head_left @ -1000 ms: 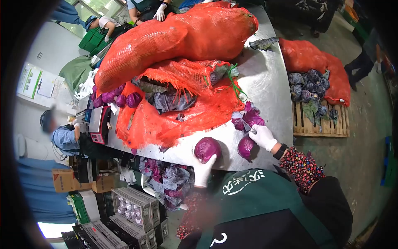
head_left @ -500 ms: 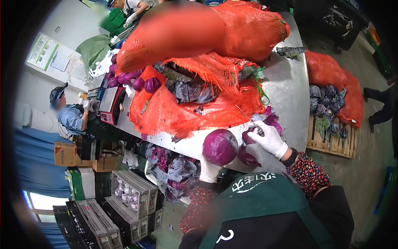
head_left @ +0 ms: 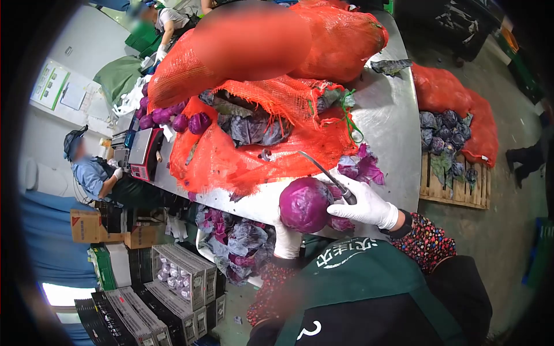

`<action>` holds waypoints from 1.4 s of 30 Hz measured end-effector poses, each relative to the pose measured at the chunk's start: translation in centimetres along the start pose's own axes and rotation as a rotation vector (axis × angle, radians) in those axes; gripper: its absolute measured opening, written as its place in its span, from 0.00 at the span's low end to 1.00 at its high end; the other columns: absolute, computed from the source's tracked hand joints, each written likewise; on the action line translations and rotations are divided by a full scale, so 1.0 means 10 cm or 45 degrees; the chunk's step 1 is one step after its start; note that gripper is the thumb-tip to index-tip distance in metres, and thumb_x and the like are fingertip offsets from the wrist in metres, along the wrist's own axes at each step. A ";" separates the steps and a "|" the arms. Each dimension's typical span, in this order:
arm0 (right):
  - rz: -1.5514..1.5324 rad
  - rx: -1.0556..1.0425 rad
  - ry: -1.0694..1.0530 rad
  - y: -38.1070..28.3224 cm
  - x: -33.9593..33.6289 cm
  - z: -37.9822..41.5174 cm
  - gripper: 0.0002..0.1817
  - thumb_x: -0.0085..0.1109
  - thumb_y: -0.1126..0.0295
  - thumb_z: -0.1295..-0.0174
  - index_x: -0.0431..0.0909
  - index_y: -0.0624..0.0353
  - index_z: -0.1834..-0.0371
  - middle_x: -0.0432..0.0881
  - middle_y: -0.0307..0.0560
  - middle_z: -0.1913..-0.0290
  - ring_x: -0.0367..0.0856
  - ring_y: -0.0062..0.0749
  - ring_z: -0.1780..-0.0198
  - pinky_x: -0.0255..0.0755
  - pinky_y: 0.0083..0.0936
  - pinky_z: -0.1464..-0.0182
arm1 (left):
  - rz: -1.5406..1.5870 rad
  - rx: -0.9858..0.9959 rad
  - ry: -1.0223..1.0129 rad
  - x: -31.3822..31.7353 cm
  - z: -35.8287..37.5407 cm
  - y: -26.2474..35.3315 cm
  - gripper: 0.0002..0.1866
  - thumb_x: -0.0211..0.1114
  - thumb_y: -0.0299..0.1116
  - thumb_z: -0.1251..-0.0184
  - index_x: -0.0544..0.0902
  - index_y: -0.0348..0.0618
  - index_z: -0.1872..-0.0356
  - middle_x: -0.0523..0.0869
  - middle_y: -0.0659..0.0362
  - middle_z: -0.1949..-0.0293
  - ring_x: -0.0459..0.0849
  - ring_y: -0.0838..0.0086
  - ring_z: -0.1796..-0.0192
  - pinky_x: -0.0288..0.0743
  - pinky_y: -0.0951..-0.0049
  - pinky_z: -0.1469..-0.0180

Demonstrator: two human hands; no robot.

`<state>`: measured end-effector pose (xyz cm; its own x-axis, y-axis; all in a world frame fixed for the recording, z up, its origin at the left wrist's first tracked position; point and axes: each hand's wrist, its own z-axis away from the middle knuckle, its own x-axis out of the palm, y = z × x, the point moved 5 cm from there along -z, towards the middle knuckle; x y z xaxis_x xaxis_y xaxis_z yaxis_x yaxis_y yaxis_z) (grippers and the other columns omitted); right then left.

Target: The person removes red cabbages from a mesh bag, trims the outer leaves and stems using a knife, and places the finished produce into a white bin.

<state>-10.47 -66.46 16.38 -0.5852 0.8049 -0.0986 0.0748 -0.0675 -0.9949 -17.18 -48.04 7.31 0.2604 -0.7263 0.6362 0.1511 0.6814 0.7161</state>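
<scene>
A round red cabbage rests on my white-gloved left hand, whose fingers are mostly hidden behind and beneath it. My right hand, also gloved in white, is closed around the dark handle of a knife. Its thin curved blade points up and away to the left, over the near edge of the orange mesh sack. Fingertips of the right hand are right at the cabbage's right side. Loose purple leaves lie on the metal table beyond that hand.
An opened orange mesh sack holds more cabbages, with full sacks behind. Trimmed leaves fill a container below the table edge. A scale and a co-worker are at left; a loaded pallet stands right.
The knife has swung into clear view, blade pointing away. My right hand has moved slightly down and in against the cabbage, which stays in my left hand. The whole view has shifted a little.
</scene>
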 end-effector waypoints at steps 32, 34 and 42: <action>1.001 -0.089 0.168 0.92 0.00 0.13 0.26 0.57 0.61 0.37 0.64 0.58 0.38 0.83 0.55 0.61 0.83 0.48 0.72 0.77 0.39 0.73 | -1.493 0.302 -0.175 0.14 -0.51 -0.33 0.48 0.82 0.39 0.60 0.66 0.36 0.36 0.76 0.46 0.44 0.76 0.59 0.40 0.69 0.62 0.37; 1.099 -0.118 0.135 0.97 -0.02 0.22 0.19 0.56 0.64 0.38 0.68 0.59 0.46 0.82 0.50 0.65 0.82 0.44 0.73 0.77 0.38 0.73 | -1.439 0.273 -0.203 0.13 -0.55 -0.41 0.49 0.82 0.39 0.61 0.66 0.34 0.36 0.76 0.46 0.45 0.76 0.59 0.41 0.70 0.62 0.38; 1.391 -0.121 0.000 1.19 -0.08 0.26 0.09 0.48 0.73 0.38 0.68 0.61 0.56 0.79 0.46 0.73 0.83 0.38 0.74 0.77 0.33 0.74 | -1.452 0.403 -0.179 0.06 -0.74 -0.45 0.48 0.82 0.39 0.64 0.67 0.33 0.38 0.76 0.45 0.47 0.77 0.55 0.43 0.72 0.60 0.40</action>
<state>-11.19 -69.40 4.57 -0.1655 0.3384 -0.9263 0.6152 -0.6987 -0.3652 -10.61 -50.88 2.31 0.0187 -0.9156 -0.4017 -0.0193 -0.4020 0.9154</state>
